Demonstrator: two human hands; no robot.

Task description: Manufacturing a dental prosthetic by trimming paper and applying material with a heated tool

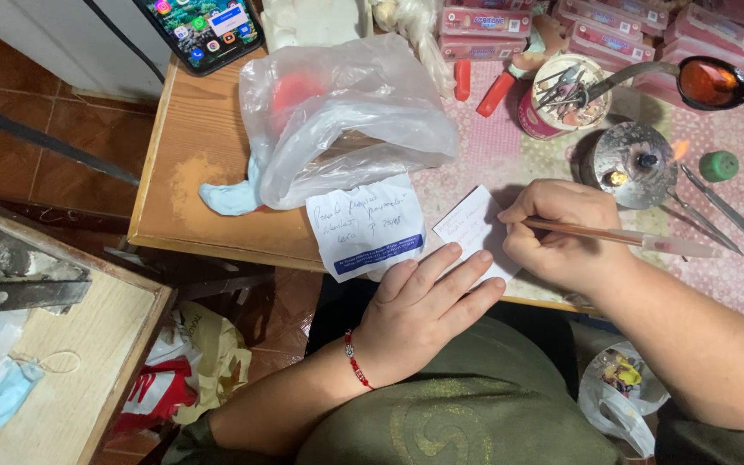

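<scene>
Writing on a small white slip at the near edge of the tabletop.

The small white slip [468, 231] lies flat at the front edge of the tabletop [195, 138]; faint writing crosses its upper part, the lower part looks blank, so the note seems partly done. Right hand [561, 234] is clenched around a clear pen [622, 237], tip on the slip. Left hand [428, 306] lies released, fingers flat on the slip's lower corner, pinning it. Just left, touching, a larger handwritten note [368, 226] with a blue band. Behind it a crumpled clear plastic bag [346, 116]. Further right a lit spirit burner [635, 164], a tin of metal tools [564, 95], loose instruments, stacked pink boxes [596, 30]. A phone [204, 30] sits far left.
</scene>
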